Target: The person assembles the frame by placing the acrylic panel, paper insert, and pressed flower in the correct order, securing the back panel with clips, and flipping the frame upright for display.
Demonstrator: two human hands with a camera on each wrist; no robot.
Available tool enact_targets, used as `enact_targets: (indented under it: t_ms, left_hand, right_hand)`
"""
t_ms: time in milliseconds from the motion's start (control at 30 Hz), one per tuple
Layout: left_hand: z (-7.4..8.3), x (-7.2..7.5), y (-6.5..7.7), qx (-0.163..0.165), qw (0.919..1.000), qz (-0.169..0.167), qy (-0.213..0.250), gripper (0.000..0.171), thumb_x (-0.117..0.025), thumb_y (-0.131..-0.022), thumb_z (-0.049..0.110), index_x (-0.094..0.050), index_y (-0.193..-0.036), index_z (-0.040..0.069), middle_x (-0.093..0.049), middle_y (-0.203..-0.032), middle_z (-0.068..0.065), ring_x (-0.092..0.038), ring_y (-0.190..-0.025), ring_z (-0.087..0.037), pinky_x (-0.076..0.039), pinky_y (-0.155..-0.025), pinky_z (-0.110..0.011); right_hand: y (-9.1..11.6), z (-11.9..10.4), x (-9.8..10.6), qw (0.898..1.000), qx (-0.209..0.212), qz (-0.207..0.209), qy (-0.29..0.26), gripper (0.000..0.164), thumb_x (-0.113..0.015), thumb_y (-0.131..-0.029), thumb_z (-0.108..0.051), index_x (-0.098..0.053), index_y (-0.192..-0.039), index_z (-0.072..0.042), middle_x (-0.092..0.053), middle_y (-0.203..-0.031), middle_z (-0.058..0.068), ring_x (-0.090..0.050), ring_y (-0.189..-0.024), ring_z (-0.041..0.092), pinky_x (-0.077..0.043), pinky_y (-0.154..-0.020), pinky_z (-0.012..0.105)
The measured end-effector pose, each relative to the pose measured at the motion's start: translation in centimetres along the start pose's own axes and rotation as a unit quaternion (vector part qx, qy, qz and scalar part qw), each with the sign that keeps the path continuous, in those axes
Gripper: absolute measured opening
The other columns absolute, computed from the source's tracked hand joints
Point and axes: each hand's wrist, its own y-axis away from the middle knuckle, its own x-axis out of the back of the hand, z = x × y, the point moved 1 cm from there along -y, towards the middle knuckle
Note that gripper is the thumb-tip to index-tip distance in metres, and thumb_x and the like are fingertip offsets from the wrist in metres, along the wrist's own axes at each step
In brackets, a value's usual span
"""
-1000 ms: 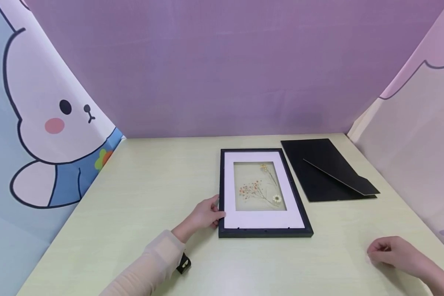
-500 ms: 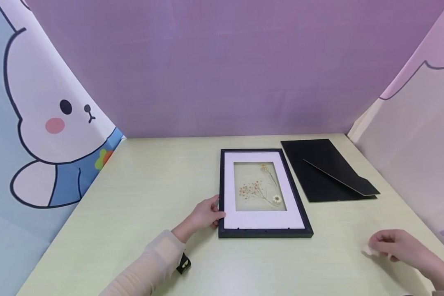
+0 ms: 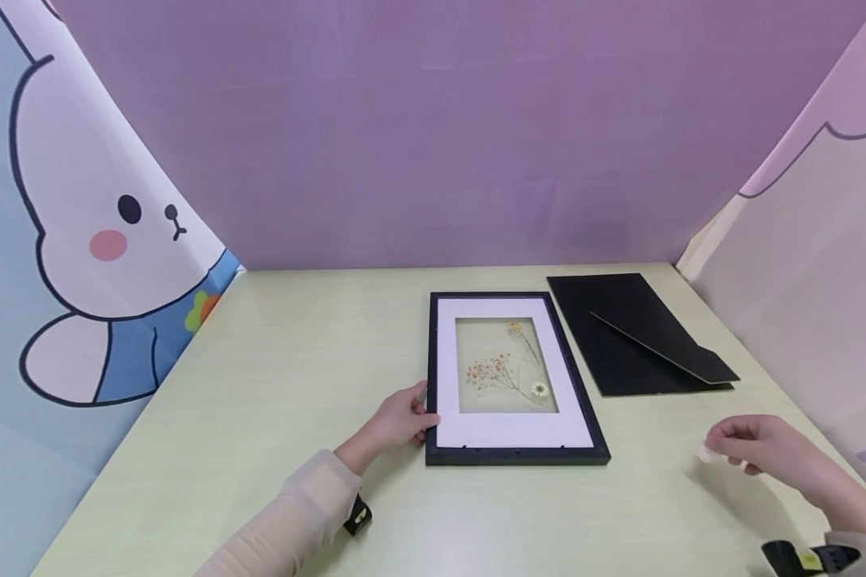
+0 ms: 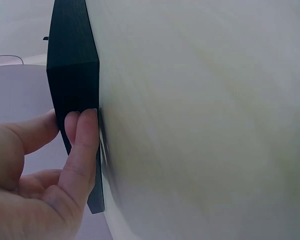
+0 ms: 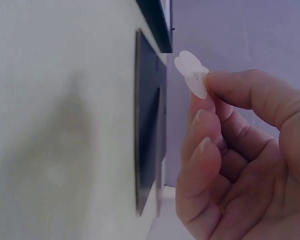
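Note:
A black picture frame [image 3: 518, 457] lies on the table with a white mat [image 3: 512, 430] inside it. Several dried flowers [image 3: 494, 370] show in the mat's window, including a white daisy-like bloom [image 3: 540, 389]. My left hand [image 3: 393, 417] grips the frame's left side near the lower corner, thumb on top. The left wrist view has its fingers against the frame's outer edge [image 4: 74, 87]. Raised over the table to the right of the frame, my right hand [image 3: 768, 450] pinches a small white pressed flower [image 5: 191, 70], its thin petals sticking out past thumb and forefinger.
Black backing boards [image 3: 599, 336] lie right of the frame, one bent up across the other. A purple backdrop [image 3: 462, 136] stands behind the table [image 3: 296, 344], with printed cloth walls at both sides. Bands with black devices sit on both wrists.
My right hand has risen off the table with the white flower pinched in it and moved slightly away from me and left. The left hand and the frame stay put.

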Motion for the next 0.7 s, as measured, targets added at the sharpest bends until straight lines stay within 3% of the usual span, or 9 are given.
enact_targets:
  t_ms: [700]
  left_hand:
    - [0.1, 0.1, 0.2, -0.003, 1.0, 0.0, 0.007, 0.069, -0.064, -0.086, 0.007, -0.025, -0.143, -0.002, -0.05, -0.079, -0.01, -0.055, -0.06, -0.018, -0.052, -0.054, -0.03]
  right_hand:
    - [-2.2, -3.7, 0.4, 0.999, 0.025, 0.024, 0.011, 0.021, -0.057, -0.091, -0.013, -0.062, -0.097, 0.006, -0.062, -0.078, -0.001, -0.051, -0.068, 0.01, -0.047, -0.057, 0.026]
